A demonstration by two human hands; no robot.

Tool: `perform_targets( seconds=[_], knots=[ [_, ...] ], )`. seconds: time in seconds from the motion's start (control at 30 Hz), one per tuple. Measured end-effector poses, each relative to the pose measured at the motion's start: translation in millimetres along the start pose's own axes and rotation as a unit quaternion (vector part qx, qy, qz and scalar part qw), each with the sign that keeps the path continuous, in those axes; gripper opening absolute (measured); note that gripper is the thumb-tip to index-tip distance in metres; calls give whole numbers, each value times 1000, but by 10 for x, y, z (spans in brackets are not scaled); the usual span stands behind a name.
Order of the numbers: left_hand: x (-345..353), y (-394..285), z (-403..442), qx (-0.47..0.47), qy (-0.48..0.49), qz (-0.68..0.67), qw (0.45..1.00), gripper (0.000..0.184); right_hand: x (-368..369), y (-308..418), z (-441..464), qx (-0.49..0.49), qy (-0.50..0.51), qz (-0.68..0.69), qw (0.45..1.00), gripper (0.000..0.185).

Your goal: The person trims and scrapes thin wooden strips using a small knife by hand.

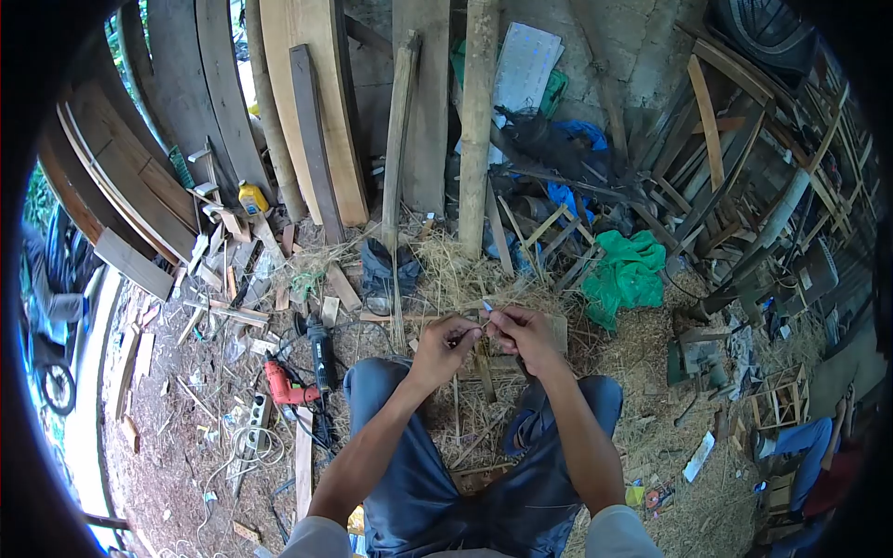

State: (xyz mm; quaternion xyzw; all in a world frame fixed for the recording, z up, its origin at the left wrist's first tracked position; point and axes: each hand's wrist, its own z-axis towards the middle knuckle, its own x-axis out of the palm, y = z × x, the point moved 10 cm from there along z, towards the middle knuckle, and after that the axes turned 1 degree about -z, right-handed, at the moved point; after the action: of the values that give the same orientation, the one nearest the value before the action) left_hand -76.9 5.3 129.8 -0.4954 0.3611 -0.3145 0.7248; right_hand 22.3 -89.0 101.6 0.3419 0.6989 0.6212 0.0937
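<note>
My left hand (448, 346) and my right hand (523, 337) are close together above the ground between my knees. A slim pen-like thing with a pale blue tip (486, 306) sticks up from the pinched fingers of my right hand; most of it is hidden. The fingers of my left hand are curled and pinched just beside it. Whatever they hold is too small to make out. Below the hands, a wooden piece (485, 372) lies among straw.
To the left lie a red power drill (283, 383), a dark angle grinder (322, 353) and a power strip (254, 423) with cords. Planks (321, 112) lean on the wall ahead. A green plastic bag (625, 270) is at right. Another person's legs (802, 442) show far right.
</note>
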Motion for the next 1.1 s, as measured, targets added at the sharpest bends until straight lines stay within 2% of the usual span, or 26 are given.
perform_targets(
  seconds=[0.13, 0.23, 0.3, 0.33, 0.4, 0.43, 0.53, 0.6, 0.67, 0.8, 1.1],
  knots=[
    [-10, -75, -3, 20, 1, 15, 1000, 10, -251, 77, 67, -9, -14, -7, 1000, 18],
    [-22, -6, -53, 30, 10, -2, 1000, 9, -709, 269, 102, -61, -76, 13, 995, 21],
    [-45, 88, -81, 2, 22, -27, 999, 9, -1093, 402, 39, -101, -168, 64, 978, 24],
    [-54, 61, -85, 3, 21, -28, 999, 9, -1154, 422, 17, -102, -168, 63, 978, 24],
    [-157, 169, -103, -91, -26, -93, 991, 9, -1222, 519, -55, -124, -185, 40, 974, 25],
    [-145, 230, -80, -89, -26, -93, 991, 9, -1172, 511, -75, -125, -184, 39, 974, 25],
    [-140, 280, -18, -43, -44, -103, 993, 9, -630, 323, -99, -77, -96, 24, 992, 23],
    [-126, 141, -10, -26, -50, -42, 998, 9, -329, 221, -89, -65, -78, 17, 995, 23],
    [-60, 141, -6, -12, -37, -35, 999, 9, -4, 33, -32, -8, 2, 18, 1000, 19],
    [-5, 78, -14, -21, -9, -14, 1000, 10, 39, 18, -3, -2, 26, 23, 999, 17],
    [63, 37, 16, -11, -17, -7, 1000, 12, -180, 52, 34, -14, -7, -10, 1000, 15]
  ],
)
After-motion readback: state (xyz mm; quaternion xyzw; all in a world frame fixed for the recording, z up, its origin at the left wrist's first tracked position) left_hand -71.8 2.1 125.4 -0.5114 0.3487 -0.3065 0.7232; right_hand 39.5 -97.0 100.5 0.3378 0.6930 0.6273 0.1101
